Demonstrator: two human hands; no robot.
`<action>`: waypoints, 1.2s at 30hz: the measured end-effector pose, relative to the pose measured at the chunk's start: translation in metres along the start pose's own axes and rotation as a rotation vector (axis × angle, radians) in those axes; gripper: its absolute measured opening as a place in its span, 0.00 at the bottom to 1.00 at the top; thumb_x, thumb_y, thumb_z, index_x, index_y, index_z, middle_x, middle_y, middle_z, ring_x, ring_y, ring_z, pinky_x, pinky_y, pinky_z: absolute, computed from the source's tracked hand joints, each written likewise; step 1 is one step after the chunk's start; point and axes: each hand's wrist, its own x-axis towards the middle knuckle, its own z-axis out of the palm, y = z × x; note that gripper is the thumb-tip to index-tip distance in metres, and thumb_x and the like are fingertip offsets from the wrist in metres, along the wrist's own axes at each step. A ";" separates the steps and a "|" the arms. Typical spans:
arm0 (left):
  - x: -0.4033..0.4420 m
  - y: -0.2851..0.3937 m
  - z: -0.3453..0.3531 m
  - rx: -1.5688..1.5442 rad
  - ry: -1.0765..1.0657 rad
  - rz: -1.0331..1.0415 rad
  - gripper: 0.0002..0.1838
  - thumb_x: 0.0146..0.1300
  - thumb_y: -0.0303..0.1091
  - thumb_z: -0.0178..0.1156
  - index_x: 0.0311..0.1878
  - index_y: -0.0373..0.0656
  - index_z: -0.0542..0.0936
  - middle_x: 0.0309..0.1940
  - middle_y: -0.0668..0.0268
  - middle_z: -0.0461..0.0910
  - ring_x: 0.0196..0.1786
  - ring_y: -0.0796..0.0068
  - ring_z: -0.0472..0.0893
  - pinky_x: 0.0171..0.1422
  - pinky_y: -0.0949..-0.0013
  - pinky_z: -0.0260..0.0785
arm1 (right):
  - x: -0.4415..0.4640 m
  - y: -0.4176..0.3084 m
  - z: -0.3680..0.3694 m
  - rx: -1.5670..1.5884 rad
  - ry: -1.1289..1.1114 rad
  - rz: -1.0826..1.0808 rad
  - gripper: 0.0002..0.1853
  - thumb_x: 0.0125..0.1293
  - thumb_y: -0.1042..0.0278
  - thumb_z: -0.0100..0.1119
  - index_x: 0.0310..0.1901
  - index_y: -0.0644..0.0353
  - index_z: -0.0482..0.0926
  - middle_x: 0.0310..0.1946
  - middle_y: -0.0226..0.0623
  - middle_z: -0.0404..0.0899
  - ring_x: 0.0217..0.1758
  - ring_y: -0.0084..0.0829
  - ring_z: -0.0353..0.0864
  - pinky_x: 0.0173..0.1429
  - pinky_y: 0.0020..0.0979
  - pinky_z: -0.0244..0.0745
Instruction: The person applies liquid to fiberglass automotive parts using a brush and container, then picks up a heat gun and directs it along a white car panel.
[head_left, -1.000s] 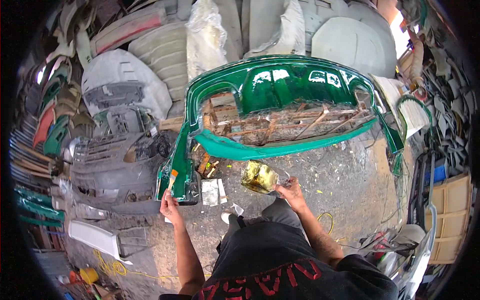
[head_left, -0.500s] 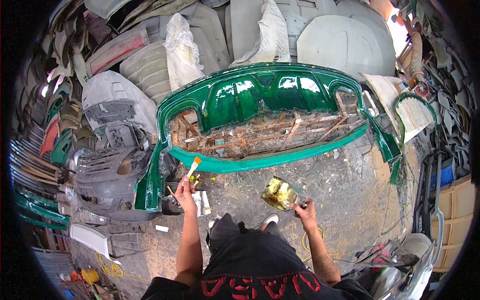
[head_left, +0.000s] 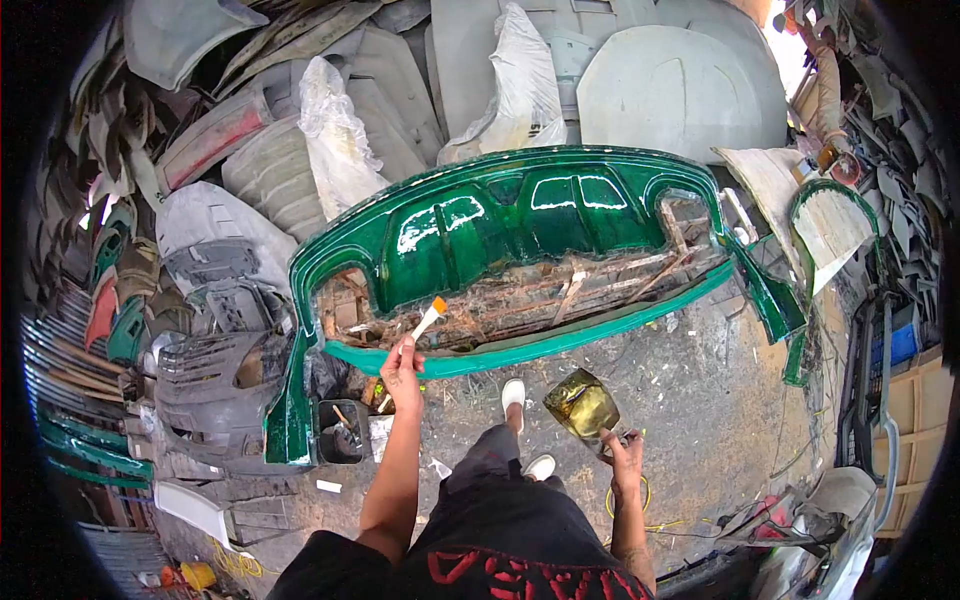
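Observation:
My left hand (head_left: 403,380) is closed round the handle of a paintbrush (head_left: 430,317). Its orange bristles point up and forward, over the near green edge of a big glossy green bumper mould (head_left: 520,220). Lower and to the right, my right hand (head_left: 622,460) grips the rim of a see-through container (head_left: 584,404). Yellowish-brown liquid seems to coat its inside, and it is held tilted above the floor, apart from the mould. The mould's dark green upper panel shines with reflections.
Below the mould's left end stands a dark bucket (head_left: 343,432) with sticks in it. A yellow cord (head_left: 640,497) lies on the floor near my right arm. Grey moulded panels (head_left: 680,90) stack up behind the mould. More black bumper parts (head_left: 210,375) lie at left.
My left hand and the brush have shifted right and slightly upward in view. My right hand and the container sit lower and further right. The view has shifted, and one foot now shows further forward.

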 end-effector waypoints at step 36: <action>0.132 -0.086 0.220 1.069 -0.934 0.913 0.11 0.63 0.33 0.52 0.45 0.41 0.77 0.29 0.57 0.72 0.33 0.55 0.77 0.36 0.55 0.71 | 0.074 -0.088 0.029 0.034 0.318 0.030 0.34 0.54 0.63 0.68 0.56 0.63 0.57 0.45 0.39 0.70 0.42 0.29 0.73 0.41 0.34 0.76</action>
